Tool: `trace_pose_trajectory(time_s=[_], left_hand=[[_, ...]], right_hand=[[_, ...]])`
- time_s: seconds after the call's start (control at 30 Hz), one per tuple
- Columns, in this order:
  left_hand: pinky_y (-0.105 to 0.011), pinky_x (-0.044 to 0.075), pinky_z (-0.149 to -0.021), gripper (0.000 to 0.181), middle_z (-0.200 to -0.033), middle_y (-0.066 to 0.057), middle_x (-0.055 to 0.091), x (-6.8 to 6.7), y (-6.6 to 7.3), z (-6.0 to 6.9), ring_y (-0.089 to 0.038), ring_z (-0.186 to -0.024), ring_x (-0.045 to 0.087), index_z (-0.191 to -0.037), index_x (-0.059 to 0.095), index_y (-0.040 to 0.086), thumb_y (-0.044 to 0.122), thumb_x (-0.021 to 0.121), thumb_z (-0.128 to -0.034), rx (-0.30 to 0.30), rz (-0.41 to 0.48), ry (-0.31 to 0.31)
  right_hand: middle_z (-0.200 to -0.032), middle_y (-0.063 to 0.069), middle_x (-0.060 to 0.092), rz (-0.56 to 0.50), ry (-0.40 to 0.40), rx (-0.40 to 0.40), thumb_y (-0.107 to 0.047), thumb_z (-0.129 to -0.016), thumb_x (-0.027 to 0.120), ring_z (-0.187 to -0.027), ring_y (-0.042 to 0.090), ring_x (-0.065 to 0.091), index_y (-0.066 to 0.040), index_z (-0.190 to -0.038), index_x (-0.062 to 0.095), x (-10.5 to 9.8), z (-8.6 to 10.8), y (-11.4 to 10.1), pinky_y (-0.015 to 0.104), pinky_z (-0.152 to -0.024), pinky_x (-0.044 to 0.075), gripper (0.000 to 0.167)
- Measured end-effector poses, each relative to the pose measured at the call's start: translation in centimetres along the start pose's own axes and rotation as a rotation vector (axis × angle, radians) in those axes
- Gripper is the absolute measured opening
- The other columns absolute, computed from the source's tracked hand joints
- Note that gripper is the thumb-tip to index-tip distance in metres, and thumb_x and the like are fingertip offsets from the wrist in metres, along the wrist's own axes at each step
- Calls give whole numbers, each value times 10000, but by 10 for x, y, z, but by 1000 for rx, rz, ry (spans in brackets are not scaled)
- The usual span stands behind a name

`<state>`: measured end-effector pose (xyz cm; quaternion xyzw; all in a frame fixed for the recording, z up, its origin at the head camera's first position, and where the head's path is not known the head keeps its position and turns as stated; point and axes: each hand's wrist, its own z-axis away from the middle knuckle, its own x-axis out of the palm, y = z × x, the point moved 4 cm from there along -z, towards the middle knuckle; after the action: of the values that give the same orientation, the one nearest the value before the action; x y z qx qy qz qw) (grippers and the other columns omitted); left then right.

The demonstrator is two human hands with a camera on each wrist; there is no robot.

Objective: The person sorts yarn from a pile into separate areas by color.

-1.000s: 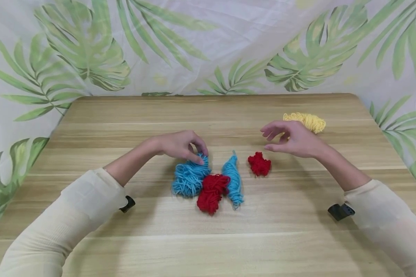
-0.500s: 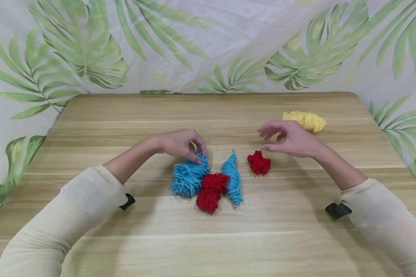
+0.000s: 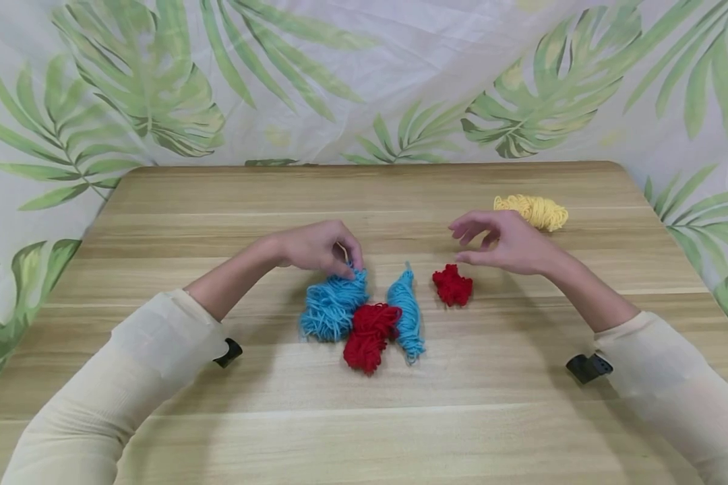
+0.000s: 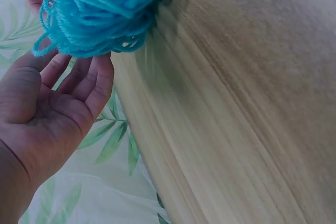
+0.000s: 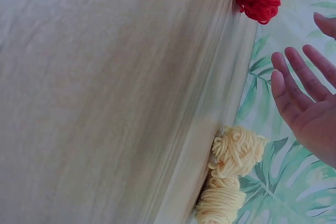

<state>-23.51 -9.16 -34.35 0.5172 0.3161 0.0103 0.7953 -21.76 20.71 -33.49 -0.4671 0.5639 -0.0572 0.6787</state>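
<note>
My left hand (image 3: 321,247) pinches the top end of a loose blue yarn bundle (image 3: 332,310) between thumb and fingers. In the left wrist view the blue yarn (image 4: 100,11) sits against the fingertips. A red yarn bundle (image 3: 370,337) lies against its right side, and a twisted blue yarn skein (image 3: 405,316) lies just right of that. My right hand (image 3: 509,242) hovers with loosely bent fingers, holding nothing. Below its thumb is a small red yarn bundle (image 3: 453,285), apart from the hand. Behind the hand lies a yellow yarn skein (image 3: 536,212), partly covered by it.
All the yarn lies on a wooden table (image 3: 364,431) with rounded far corners. Beyond its back edge hangs a leaf-patterned white cloth (image 3: 418,54). A black device (image 3: 590,368) shows at the right cuff, another black piece (image 3: 228,353) at the left.
My left hand has risen slightly, and the top of the blue yarn bundle has come up with it. The right hand stays nearly still; the other yarn has not moved.
</note>
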Motion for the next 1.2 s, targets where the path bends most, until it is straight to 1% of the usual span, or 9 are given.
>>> trace_pose_trajectory(time_s=[0.13, 0.37, 0.63, 0.83, 1.03, 1.2], left_hand=[[-265, 528, -685, 49, -916, -85, 728, -2, 2, -2, -151, -744, 620, -936, 748, -34, -55, 711, -913, 8, 14, 17], [-258, 528, -686, 66, -906, -93, 728, -3, 5, -4, -159, -738, 612, -933, 746, -32, -70, 697, -908, 24, 9, 20], [-288, 545, -737, 54, -904, -82, 713, -5, 8, -4, -212, -781, 601, -919, 740, -7, -44, 700, -916, 73, -10, 45], [-294, 558, -763, 68, -917, -81, 713, -8, 8, -4, -219, -807, 614, -931, 735, -24, -60, 679, -918, 76, 7, 66], [-297, 564, -816, 52, -928, -89, 722, -10, 8, -4, -223, -845, 632, -948, 734, -39, -54, 689, -928, 110, 9, 86], [-297, 560, -819, 53, -938, -103, 717, -13, 11, -2, -227, -849, 631, -950, 731, -37, -63, 692, -926, 114, 27, 104]], right_hand=[[-1134, 168, 740, -5, 5, -2, -109, -875, 830, -1023, 298, 709, 16, -1263, 688, -1, 0, 0, 291, -796, 574, 432], [-1127, 166, 743, -4, 8, -7, -104, -878, 825, -1028, 306, 700, 21, -1260, 686, -1, -2, 0, 295, -788, 573, 425], [-1122, 169, 745, 0, 6, -10, -98, -870, 832, -1022, 313, 702, 23, -1256, 688, -2, -2, 0, 299, -782, 581, 429], [-1123, 169, 744, 0, -1, -13, -106, -869, 835, -1026, 334, 701, 12, -1260, 689, 0, -2, -3, 322, -792, 590, 433], [-1116, 163, 746, -2, -1, -18, -108, -866, 839, -1025, 347, 695, -3, -1252, 696, 0, -3, -6, 332, -789, 592, 424], [-1121, 157, 747, 9, -6, -11, -124, -868, 839, -1032, 330, 697, -4, -1257, 695, 1, -3, -7, 329, -798, 592, 431]])
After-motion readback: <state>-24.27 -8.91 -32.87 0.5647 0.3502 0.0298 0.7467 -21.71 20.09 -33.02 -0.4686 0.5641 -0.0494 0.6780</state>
